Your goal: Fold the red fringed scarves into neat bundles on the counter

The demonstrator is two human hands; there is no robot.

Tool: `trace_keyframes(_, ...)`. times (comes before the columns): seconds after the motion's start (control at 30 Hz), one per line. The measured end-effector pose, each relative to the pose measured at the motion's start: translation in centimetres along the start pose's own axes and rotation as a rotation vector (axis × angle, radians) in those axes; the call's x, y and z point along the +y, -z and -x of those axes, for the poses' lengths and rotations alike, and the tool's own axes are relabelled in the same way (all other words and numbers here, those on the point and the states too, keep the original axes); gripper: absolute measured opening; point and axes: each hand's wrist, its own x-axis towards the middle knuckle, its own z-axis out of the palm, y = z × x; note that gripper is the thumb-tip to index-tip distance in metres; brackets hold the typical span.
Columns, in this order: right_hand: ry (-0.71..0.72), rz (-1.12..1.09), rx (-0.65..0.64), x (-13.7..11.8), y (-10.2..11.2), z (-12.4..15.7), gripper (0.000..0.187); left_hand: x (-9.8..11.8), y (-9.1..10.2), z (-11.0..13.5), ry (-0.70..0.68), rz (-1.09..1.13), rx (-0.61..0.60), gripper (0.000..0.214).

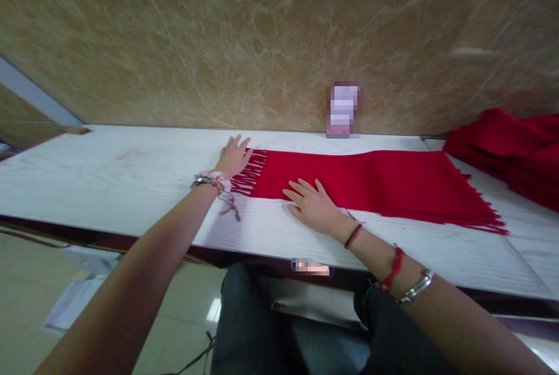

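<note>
A red fringed scarf (349, 177) lies flat and folded lengthwise along the white table. My left hand (234, 158) rests at its left end, fingers spread beside and partly over the fringe (253, 174). On the scarf's near edge, left of its middle, lies my right hand (312, 206), palm down with fingers apart. Neither hand grips the cloth. At the right end the layers fan out a little, and their fringed edges slant toward me.
More red cloth (510, 154) is heaped at the table's right end. A blurred-out upright item (343, 110) stands against the tan marbled wall (279, 43). The white table (144, 188) is narrow, its front edge close to my knees. Papers (76, 302) lie below on the left.
</note>
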Motion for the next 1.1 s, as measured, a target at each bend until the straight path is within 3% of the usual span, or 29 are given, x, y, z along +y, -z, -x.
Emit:
trace_keyframes(0.07, -0.021, 0.037, 0.04, -0.1, 0.2, 0.1, 0.044, 1.9, -0.2, 0.2, -0.241, 0.012, 0.008, 0.051)
trace_keyframes(0.13, -0.043, 0.084, 0.071, -0.1, 0.4, 0.3, 0.045, 3.5, -0.5, 0.6, -0.391, 0.004, -0.098, 0.051)
trace_keyframes(0.23, -0.053, 0.115, 0.017, 0.0, 1.0, 1.1, 0.042, 4.7, -0.7, 1.1, -0.398, -0.033, -0.334, 0.052)
trace_keyframes(0.3, -0.051, 0.125, -0.021, 0.2, 1.5, 1.8, 0.04, 4.8, -0.4, 0.9, -0.366, -0.055, -0.423, 0.052)
trace_keyframes(0.43, -0.059, 0.193, -0.043, 0.9, 2.6, 3.1, 0.036, 5.8, 0.7, -1.1, -0.457, -0.063, -0.345, 0.046)
trace_keyframes(0.53, -0.054, 0.22, -0.089, 1.2, 3.3, 3.7, 0.035, 7.9, 0.7, -3.0, -0.634, 0.014, -0.245, 0.041)
trace_keyframes(0.6, -0.057, 0.231, -0.113, 1.1, 3.6, 3.7, 0.035, 9.8, 0.3, -4.1, -0.704, 0.059, -0.251, 0.04)
trace_keyframes(0.8, -0.076, 0.287, -0.125, 0.3, 4.0, 3.1, 0.036, 14.0, -1.1, -5.9, -0.642, 0.075, -0.309, 0.035)
trace_keyframes(0.93, -0.059, 0.292, -0.124, 0.0, 4.3, 3.1, 0.035, 15.1, -1.0, -6.3, -0.625, 0.079, -0.351, 0.032)
trace_keyframes(1.1, -0.077, 0.275, -0.212, 0.1, 4.4, 2.7, 0.026, 15.5, -0.4, -6.2, -0.603, 0.102, -0.371, 0.031)
